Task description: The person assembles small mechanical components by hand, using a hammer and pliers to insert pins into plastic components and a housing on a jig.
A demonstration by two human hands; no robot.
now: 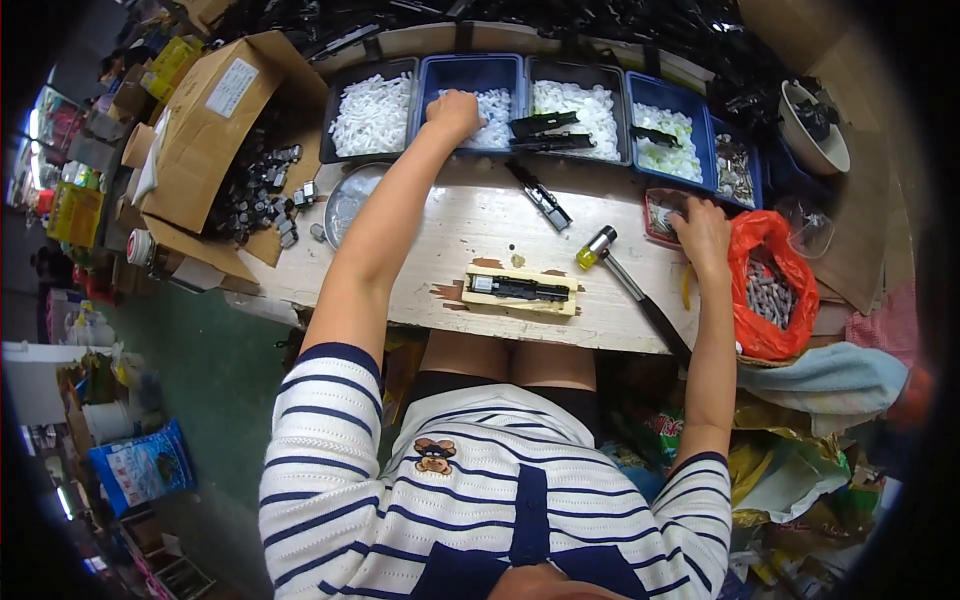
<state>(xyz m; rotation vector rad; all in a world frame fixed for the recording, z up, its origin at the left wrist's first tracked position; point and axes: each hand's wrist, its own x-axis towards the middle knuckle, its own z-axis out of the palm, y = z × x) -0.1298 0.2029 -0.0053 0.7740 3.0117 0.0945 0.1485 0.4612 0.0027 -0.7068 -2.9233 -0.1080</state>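
Observation:
My left hand [455, 115] reaches over the near left part of a blue bin [470, 66] of small white plastic parts [493, 108]. Its fingers are curled together, and their tips are hidden. My right hand [704, 232] dips its fingertips into a small red box [655, 237] of tiny parts. Those fingers are bent close together; what they pinch, if anything, does not show. Before me a black slim mechanism [525, 290] with a silvery block at its left end lies in a pale wooden holder [480, 305]. Right of it rests a hammer [628, 277] with a yellow-tipped head.
Black bins [328, 130] and further blue bins hold white parts, with black mechanisms [548, 142] lying across some. Another mechanism [540, 197] lies on the table. At left stand a round tray [345, 200] and a cardboard box [215, 125]; at right, a red plastic bag [740, 290] of grey parts.

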